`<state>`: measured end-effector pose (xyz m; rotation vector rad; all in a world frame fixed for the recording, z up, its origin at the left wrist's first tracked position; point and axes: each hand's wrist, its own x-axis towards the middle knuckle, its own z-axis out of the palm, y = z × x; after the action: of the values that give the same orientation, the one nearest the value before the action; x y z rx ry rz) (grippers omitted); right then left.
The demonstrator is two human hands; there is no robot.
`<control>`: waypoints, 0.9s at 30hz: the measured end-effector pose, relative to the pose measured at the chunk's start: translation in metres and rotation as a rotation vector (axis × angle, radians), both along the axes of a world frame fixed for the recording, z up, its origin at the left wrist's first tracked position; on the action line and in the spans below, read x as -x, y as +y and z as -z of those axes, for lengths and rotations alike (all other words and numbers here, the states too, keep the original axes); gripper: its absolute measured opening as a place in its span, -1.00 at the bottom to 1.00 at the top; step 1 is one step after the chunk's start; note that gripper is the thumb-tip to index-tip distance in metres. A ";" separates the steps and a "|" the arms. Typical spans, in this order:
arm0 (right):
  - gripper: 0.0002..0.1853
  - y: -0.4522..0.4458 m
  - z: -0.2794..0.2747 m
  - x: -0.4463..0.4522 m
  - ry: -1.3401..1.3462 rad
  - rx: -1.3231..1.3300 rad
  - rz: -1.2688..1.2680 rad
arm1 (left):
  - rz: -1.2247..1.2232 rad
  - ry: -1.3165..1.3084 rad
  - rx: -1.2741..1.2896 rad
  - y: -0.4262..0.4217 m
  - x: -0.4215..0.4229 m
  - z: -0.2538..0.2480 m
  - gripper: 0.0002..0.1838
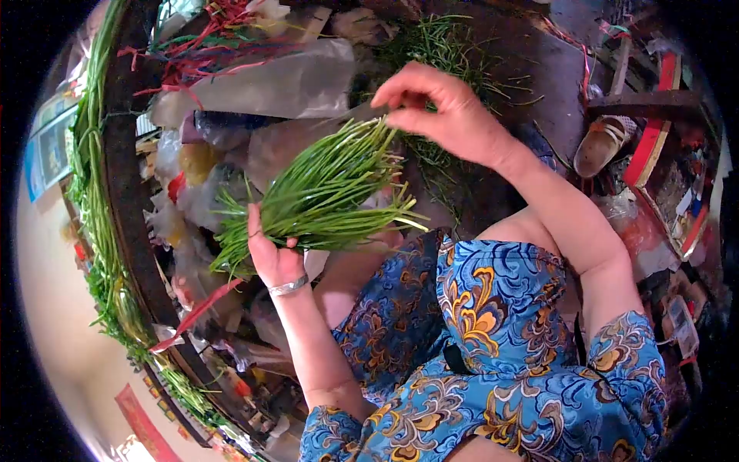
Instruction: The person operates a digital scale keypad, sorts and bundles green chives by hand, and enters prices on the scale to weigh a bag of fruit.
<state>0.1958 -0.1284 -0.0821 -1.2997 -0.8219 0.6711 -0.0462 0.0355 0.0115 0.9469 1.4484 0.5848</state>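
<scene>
A thick bunch of green chives [331, 185] rests across my left hand [273, 258], its pale cut ends fanned toward the upper right. The fingers of this hand pass behind the stalks and the thumb lies along the near side; a silver bracelet [289, 286] circles the wrist. My right hand [446, 108] hovers by the pale ends at the top of the bunch. Its fingers are bent, the thumb sits apart from the index finger, and nothing shows between them. Whether the thumb touches a stalk I cannot tell.
Loose green stalks [443, 58] lie on the floor beyond my right hand. Red and blue ties [215, 50] lie near a clear plastic sheet [262, 85]. More greens [96, 154] line a dark ledge at left. A sandal [600, 146] and clutter are at right.
</scene>
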 end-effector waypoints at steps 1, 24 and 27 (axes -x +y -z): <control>-0.81 0.003 -0.006 0.002 -0.186 -0.018 -0.021 | 0.045 -0.005 -0.003 0.000 0.001 0.001 -0.76; -0.89 0.009 0.013 0.019 -0.046 0.131 -0.332 | 0.073 0.002 -0.033 -0.006 -0.001 0.000 -0.72; -0.81 0.004 0.018 0.016 0.039 0.262 -0.372 | 0.099 -0.003 -0.064 -0.005 -0.001 -0.003 -0.69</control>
<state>0.1798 -0.1241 -0.1001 -1.3733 -0.9789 1.1268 -0.0448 0.0305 0.0140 1.0617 1.3789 0.5623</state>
